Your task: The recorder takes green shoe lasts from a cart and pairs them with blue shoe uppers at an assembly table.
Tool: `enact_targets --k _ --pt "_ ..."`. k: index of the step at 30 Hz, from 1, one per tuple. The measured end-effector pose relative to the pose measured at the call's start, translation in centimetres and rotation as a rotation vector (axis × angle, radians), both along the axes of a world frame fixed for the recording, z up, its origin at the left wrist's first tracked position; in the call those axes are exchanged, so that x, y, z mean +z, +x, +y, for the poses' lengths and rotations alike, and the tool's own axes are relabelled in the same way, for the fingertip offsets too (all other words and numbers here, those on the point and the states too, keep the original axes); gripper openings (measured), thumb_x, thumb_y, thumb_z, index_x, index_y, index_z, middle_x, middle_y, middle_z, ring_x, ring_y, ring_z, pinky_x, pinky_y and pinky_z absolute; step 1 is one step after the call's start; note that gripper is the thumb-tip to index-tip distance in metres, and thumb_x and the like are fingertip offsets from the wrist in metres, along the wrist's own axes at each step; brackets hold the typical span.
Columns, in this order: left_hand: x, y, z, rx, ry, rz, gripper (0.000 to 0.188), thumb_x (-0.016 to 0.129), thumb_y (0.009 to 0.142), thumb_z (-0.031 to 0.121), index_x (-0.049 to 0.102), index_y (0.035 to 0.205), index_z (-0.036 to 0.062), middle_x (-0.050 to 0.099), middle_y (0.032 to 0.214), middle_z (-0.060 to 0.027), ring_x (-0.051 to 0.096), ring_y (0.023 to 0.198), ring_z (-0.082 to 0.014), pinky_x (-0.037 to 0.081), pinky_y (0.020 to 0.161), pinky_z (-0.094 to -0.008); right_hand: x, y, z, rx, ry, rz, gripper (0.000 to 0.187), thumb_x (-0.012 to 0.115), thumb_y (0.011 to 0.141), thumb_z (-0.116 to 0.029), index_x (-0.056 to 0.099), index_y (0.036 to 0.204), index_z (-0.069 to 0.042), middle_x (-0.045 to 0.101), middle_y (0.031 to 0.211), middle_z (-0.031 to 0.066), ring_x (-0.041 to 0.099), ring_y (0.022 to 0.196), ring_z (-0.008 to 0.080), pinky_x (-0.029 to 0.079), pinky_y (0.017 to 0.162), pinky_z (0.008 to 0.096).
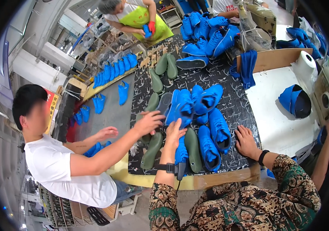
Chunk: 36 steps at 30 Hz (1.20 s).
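Left hand [174,135] meets the lower end of one blue shoe [183,107] on the black-covered table [238,104], though from my station I cannot tell whether it pinches, while the right hand [247,142] lies flat with fingers spread. I count two further blue shoes [219,129] side by side between the hands, one green last [192,148] just left of them, and two green lasts [172,66] together farther up. One co-worker's hand [149,122] reaches near the first shoe.
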<state>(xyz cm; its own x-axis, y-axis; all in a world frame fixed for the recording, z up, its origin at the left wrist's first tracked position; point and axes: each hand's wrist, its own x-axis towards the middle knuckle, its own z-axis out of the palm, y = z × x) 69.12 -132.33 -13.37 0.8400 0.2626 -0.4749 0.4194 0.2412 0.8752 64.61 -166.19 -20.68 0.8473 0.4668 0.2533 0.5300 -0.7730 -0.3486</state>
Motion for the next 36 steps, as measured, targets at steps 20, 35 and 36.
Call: enact_targets --k 20,35,36 --pt "-1.8 -13.1 -9.8 -0.233 1.458 -0.345 0.044 0.069 0.069 0.021 0.055 0.104 -0.0008 0.045 0.118 -0.0218 0.039 0.117 -0.0375 0.028 0.091 -0.0501 -0.1 1.2 -0.1 -0.022 -0.052 -0.029 0.05 0.056 0.075 -0.011 0.045 0.121 0.003 0.041 0.13 0.0217 0.034 0.125 0.0361 0.025 0.104 0.0461" --pt "-3.8 -14.4 -0.8 -0.137 1.563 -0.163 0.051 0.062 0.065 0.009 0.05 0.113 -0.0011 0.051 0.109 -0.0182 0.043 0.111 -0.0365 0.031 0.092 -0.0475 -0.6 0.8 -0.1 -0.04 -0.055 -0.022 0.049 0.054 0.075 -0.011 0.046 0.121 0.003 0.041 0.129 0.0222 0.035 0.125 0.0356 0.024 0.105 0.0455" --pt "-3.9 -13.9 -0.5 -0.136 1.572 -0.159 0.05 0.062 0.064 0.008 0.051 0.112 -0.0026 0.052 0.106 -0.0182 0.044 0.109 -0.0362 0.033 0.091 -0.0465 -0.7 0.9 -0.2 -0.042 -0.054 -0.031 0.049 0.054 0.075 -0.011 0.046 0.121 0.003 0.042 0.129 0.0221 0.035 0.124 0.0357 0.025 0.105 0.0455"
